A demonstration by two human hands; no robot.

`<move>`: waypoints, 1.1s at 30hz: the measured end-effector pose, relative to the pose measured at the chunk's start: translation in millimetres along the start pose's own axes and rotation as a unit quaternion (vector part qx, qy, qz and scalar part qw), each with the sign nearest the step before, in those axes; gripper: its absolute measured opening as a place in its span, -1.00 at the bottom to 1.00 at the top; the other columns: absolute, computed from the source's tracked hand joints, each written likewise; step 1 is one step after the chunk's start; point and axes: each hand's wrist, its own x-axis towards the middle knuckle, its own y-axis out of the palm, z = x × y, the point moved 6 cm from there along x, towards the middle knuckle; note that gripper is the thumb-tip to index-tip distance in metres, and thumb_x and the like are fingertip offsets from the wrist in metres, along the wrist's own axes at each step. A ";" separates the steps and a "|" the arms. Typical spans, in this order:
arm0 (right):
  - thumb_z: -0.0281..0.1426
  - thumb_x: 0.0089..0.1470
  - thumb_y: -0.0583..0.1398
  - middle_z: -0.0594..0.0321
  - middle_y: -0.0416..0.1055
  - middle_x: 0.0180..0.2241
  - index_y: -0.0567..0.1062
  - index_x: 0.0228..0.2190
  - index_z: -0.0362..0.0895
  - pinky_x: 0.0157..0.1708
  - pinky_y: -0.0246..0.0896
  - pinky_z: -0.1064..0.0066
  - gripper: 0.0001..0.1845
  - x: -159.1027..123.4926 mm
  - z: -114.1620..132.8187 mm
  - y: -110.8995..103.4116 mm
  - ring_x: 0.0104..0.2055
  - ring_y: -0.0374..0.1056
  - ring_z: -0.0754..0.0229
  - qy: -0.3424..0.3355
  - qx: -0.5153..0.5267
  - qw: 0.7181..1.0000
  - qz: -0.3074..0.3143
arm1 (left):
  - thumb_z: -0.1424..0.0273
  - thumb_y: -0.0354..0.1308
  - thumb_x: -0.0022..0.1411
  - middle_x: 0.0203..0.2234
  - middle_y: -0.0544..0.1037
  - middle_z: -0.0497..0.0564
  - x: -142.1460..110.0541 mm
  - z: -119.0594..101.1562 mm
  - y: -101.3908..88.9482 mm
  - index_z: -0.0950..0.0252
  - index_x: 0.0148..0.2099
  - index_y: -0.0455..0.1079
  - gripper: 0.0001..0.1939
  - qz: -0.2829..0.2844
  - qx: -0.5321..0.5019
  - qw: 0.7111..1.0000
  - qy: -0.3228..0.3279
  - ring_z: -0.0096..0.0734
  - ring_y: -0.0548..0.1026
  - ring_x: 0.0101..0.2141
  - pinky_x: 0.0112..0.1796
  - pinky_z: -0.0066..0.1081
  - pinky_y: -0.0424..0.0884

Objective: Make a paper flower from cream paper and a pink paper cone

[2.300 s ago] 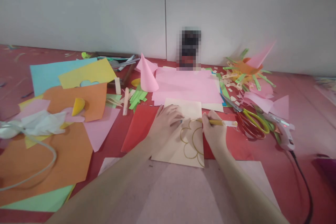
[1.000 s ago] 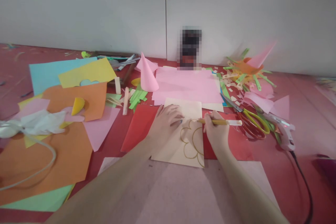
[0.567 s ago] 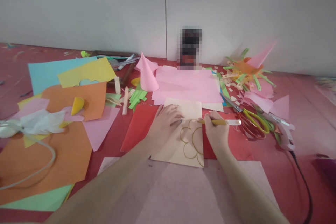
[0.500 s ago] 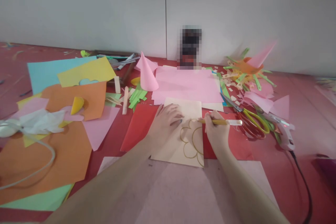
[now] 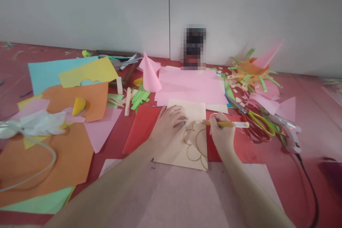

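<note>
A cream sheet of paper (image 5: pixel 191 109) lies on a red sheet (image 5: pixel 140 127) in front of me, with a gold flower outline (image 5: pixel 194 145) drawn on it. My left hand (image 5: pixel 169 125) rests flat on the cream sheet, fingers spread, pinning it down. My right hand (image 5: pixel 221 134) is closed round a yellow pen (image 5: pixel 231 124) that lies almost level, its tip at the flower outline's upper right edge.
Scissors with yellow and red handles (image 5: pixel 253 124) and a white glue gun (image 5: pixel 288 136) with a black cord lie to the right. A pink paper cone (image 5: pixel 150 73), pink sheets (image 5: pixel 191 87), orange, yellow and blue sheets (image 5: pixel 80 89) and green scraps are spread around. A grey wall stands behind.
My right hand and the pen have shifted slightly to the right along the flower outline. My left hand has stayed where it was on the paper.
</note>
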 end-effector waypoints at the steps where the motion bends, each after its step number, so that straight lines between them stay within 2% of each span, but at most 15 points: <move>1: -0.39 0.01 0.09 0.49 0.01 -0.76 0.12 -0.69 -0.08 -0.65 0.08 0.52 -0.68 0.1 1.3 -0.1 -0.71 0.03 0.36 -0.004 -0.017 1.000 0.002 | 0.41 0.05 0.21 -0.01 0.40 -0.05 -0.1 0.0 0.0 0.17 -0.18 0.39 -0.86 -0.001 0.000 1.000 0.002 -0.41 0.25 0.08 0.17 -0.19 -0.13; 6: -0.37 0.02 0.08 0.47 0.05 -0.78 0.14 -0.70 -0.08 -0.67 0.00 0.53 -0.67 0.5 5.5 1.0 -0.72 0.05 0.36 -0.022 -0.067 0.997 0.009 | 0.40 0.04 0.22 -0.02 0.41 -0.05 0.0 1.0 0.2 0.16 -0.18 0.38 -0.86 0.004 -0.004 1.000 0.000 -0.41 0.24 0.09 0.17 -0.17 -0.13; 11: -0.42 -0.03 0.06 0.47 -0.02 -0.74 0.05 -0.69 -0.07 -0.68 -0.02 0.55 -0.69 -0.2 9.4 1.5 -0.69 0.03 0.36 -0.051 -0.070 0.996 0.001 | 0.41 0.03 0.22 -0.02 0.39 -0.04 0.4 -0.4 -0.9 0.17 -0.19 0.38 -0.86 0.000 -0.006 1.000 -0.001 -0.41 0.26 0.07 0.17 -0.19 -0.11; 16: -0.47 -0.09 0.06 0.49 -0.11 -0.72 -0.01 -0.69 -0.06 -0.65 0.03 0.55 -0.68 -0.5 5.4 0.9 -0.68 0.00 0.37 -0.036 -0.044 0.998 -0.009 | 0.42 0.03 0.21 -0.02 0.39 -0.05 1.0 -1.2 -0.7 0.16 -0.20 0.38 -0.86 0.004 -0.007 1.000 -0.010 -0.41 0.27 0.06 0.18 -0.18 -0.13; 21: -0.46 -0.08 0.07 0.50 -0.11 -0.73 0.00 -0.68 -0.06 -0.64 0.05 0.54 -0.67 -1.2 1.5 0.4 -0.69 -0.06 0.37 -0.031 -0.025 0.999 -0.010 | 0.42 0.04 0.20 -0.01 0.40 -0.05 0.7 1.1 0.7 0.17 -0.20 0.39 -0.85 -0.002 -0.004 1.000 -0.002 -0.40 0.27 0.07 0.18 -0.19 -0.11; 26: -0.42 -0.03 0.07 0.48 -0.06 -0.73 0.03 -0.70 -0.07 -0.68 -0.03 0.54 -0.67 -1.5 7.3 -3.1 -0.69 -0.07 0.37 -0.043 -0.042 0.998 -0.033 | 0.41 0.03 0.21 -0.01 0.40 -0.07 0.5 2.5 2.5 0.15 -0.18 0.39 -0.84 0.005 0.009 1.000 0.003 -0.41 0.25 0.08 0.18 -0.21 -0.14; 33: -0.42 -0.04 0.06 0.48 -0.06 -0.75 0.05 -0.70 -0.08 -0.70 -0.07 0.55 -0.68 -1.8 9.4 -0.2 -0.70 -0.06 0.38 -0.048 -0.077 0.996 -0.012 | 0.40 0.02 0.22 0.00 0.39 -0.06 0.7 1.2 1.5 0.15 -0.18 0.38 -0.85 0.011 0.009 1.000 -0.004 -0.42 0.24 0.09 0.18 -0.20 -0.14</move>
